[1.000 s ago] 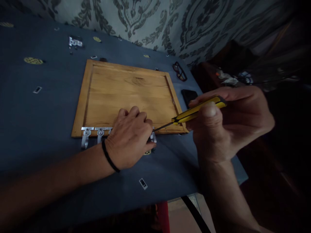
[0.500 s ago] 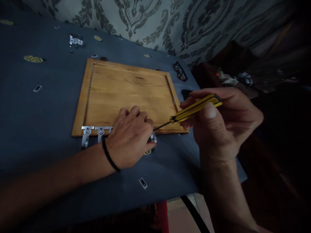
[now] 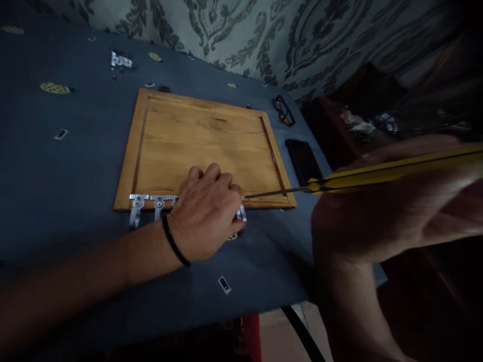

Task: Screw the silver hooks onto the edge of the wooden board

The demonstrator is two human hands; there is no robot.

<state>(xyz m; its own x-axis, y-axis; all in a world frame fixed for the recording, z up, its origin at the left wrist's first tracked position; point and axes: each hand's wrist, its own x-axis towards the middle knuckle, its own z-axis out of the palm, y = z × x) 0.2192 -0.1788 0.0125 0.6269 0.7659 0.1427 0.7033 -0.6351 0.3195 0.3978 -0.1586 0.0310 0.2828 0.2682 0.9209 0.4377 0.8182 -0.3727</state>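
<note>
Two hands (image 3: 207,213) (image 3: 377,221), one screwdriver (image 3: 339,183), one wooden panel (image 3: 204,143), at least four hooks (image 3: 159,205), one wristband (image 3: 174,241), one pair of glasses (image 3: 284,111)

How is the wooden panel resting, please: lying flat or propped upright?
Lying flat: the panel rests on the blue cloth, its broad face up, with the left hand over its near edge.

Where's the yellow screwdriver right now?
In the head view, the yellow screwdriver is on the right, in the right hand; its shaft points left over the wooden panel's near edge, tip close to the left hand.
</note>
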